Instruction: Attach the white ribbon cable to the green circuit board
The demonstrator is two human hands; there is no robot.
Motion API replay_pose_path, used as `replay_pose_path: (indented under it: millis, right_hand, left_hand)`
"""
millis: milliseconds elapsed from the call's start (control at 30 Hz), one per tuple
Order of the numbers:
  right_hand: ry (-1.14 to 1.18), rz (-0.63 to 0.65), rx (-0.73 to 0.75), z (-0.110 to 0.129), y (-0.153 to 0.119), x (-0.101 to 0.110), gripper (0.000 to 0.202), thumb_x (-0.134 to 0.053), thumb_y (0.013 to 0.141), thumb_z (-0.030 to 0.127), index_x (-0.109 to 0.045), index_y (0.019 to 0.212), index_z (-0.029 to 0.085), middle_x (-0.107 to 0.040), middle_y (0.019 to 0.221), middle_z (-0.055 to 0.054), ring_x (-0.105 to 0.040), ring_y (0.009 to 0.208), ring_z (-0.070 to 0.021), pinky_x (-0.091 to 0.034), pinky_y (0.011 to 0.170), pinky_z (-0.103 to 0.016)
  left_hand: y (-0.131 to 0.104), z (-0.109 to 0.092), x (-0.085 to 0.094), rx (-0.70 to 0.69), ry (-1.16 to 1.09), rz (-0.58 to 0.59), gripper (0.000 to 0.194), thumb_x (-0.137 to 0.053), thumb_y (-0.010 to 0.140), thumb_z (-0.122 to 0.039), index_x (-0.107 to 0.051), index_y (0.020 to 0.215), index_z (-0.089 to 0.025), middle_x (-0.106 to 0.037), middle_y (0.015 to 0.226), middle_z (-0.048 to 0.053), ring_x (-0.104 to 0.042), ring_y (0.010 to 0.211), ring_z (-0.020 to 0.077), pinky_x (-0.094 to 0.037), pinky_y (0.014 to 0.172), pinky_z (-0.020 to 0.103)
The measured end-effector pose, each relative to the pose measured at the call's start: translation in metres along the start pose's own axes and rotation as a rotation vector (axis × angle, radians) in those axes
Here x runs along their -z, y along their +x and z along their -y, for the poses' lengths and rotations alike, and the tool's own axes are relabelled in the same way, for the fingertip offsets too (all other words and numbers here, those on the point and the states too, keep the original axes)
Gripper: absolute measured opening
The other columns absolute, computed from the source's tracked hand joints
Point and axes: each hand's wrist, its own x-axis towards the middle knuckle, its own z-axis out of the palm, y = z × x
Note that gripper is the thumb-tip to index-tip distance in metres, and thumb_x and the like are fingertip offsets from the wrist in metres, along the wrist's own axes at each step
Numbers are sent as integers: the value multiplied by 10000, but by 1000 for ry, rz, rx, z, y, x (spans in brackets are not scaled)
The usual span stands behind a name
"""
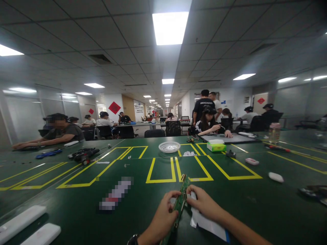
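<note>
A long green circuit board is held up at a slant over the near part of the green table. My left hand grips its left side between thumb and fingers. On the board's right side, my right hand pinches the edge near a small metal connector. White paper lies beneath my right hand and forearm. A dark watch band shows at my left wrist.
Yellow tape rectangles mark the green table. A white round basket, a green tissue pack, black tools and white cases lie around. Across the table, a person works at a dark mat.
</note>
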Motion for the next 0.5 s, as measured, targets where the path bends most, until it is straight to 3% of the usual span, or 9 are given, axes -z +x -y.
replay_pose_path:
  millis: [133,300,500]
  right_hand:
    - [175,41,-29,2,3,0,99,-580,741,245,-531,792,176,-557,755,28,-510,700,-125,-386,637,-220]
    - [371,65,-65,-1,3,-6,195,-629,739,319,-489,769,186,-498,662,57,-466,603,-98,-360,556,-203]
    - [515,92,-108,-4,3,-13,292,-650,746,428,-515,783,172,-514,651,47,-459,581,-94,-345,542,-204]
  left_hand:
    - [7,3,3,139,-319,-74,594,-616,599,-156,-429,1163,-179,-573,921,26,-572,647,116,-396,562,210]
    - [11,4,8,259,-530,-96,738,-530,516,-82,-396,1239,-141,-628,836,18,-592,645,136,-414,575,220]
    - [7,-4,6,259,-590,-48,463,-507,610,-128,-564,1069,-113,-600,627,-24,-497,457,83,-336,439,178]
